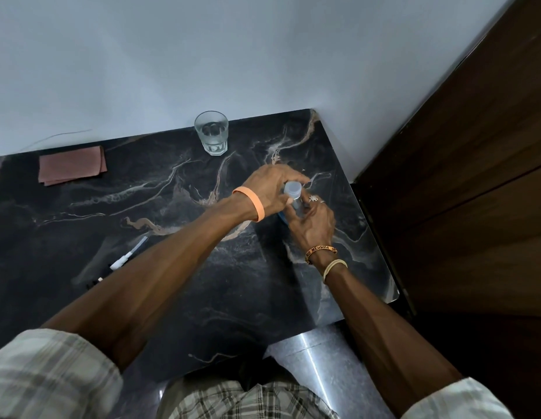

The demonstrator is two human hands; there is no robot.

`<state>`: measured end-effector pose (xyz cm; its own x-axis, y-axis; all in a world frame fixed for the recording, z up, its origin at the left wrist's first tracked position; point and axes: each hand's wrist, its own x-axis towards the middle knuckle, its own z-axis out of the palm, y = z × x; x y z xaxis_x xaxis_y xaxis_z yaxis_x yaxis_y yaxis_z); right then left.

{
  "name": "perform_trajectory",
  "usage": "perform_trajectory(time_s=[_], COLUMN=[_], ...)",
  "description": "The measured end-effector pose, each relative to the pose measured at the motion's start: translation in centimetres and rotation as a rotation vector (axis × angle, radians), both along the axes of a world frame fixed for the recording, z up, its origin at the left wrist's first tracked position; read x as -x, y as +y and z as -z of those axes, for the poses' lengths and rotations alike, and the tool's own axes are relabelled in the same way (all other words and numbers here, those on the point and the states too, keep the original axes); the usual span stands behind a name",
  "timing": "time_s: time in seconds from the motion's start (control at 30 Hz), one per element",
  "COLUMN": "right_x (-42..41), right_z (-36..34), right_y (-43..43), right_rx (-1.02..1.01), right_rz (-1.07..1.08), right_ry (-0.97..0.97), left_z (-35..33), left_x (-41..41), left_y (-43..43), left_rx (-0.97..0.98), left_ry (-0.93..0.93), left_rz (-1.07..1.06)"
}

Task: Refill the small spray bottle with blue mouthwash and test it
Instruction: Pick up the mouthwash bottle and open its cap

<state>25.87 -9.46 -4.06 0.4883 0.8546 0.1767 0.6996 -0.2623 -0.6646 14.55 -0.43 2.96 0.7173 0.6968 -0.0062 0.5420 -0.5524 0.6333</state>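
Entry: two hands at the mouthwash bottle, cap stage

- Left hand [270, 186]: fingers curled down over the cap [293, 189], thumb on its near side. They grip it from above. An orange wristband [254, 204] sits just behind the hand.
- Right hand [313, 225]: fingers wrapped round the bottle [283, 218] directly under the cap, holding the body steady. There is a ring [313, 198] on one finger.
- Bottle: upright on the counter [172, 297] and almost wholly hidden between the palms. Only the pale cap and a sliver of blue below it show.
- Beyond the fingertips, near the wall: a glass [211, 133] of clear liquid, apart from both hands.
- Far out past the left wrist: a folded pink cloth [72, 169].
- Back along the left forearm, well apart from the fingers: the white pump [128, 257] with its dip tube, lying flat.
- Just beside the pump, at the forearm's edge: a small dark piece [92, 284], too hidden to name. It may be the spray bottle's body.

Step in hand, as judged: the cap is being turned on the large bottle. The pump lies loose and no poured blue is in sight, so opening seems likelier than closing, though the direction cannot be read.

Next move calls for:
- a firm hold low on the body while the cap comes free
- somewhere to set the cap down
- the small vessel brought close
- a slow tilt, since a narrow neck will spill easily
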Motion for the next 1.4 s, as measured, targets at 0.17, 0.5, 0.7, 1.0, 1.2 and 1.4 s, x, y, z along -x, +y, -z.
perform_trajectory(time_s=[0.17,0.5,0.7,1.0,1.2,1.4], right_x=[0.1,-0.1,-0.6,-0.6,-1.1,-1.5], right_z=[-0.1,-0.8,-1.7,-3.6,-6.5,-9.4], right_y=[0.0,0.0,0.0,-0.6,-1.5,-2.1], right_rx=[-0.002,0.07,0.105,0.156,-0.039,-0.216], right_rz=[-0.021,0.003,-0.071,-0.079,-0.108,-0.135], right_ry=[0.021,0.055,0.052,0.037,0.046,0.081], left_z=[0.3,1.8,1.8,0.9,-0.2,-3.2], left_x=[0.1,0.0,-0.3,-0.2,0.1,-0.7], left_y=[0.5,0.4,0.2,-0.1,0.2,-1.0], left_rx=[0.007,0.12,0.181,0.183,0.196,0.08], left_ry=[0.059,-0.097,-0.156,-0.231,-0.283,-0.389], left_rz=[-0.023,-0.132,-0.188,-0.217,-0.269,-0.272])
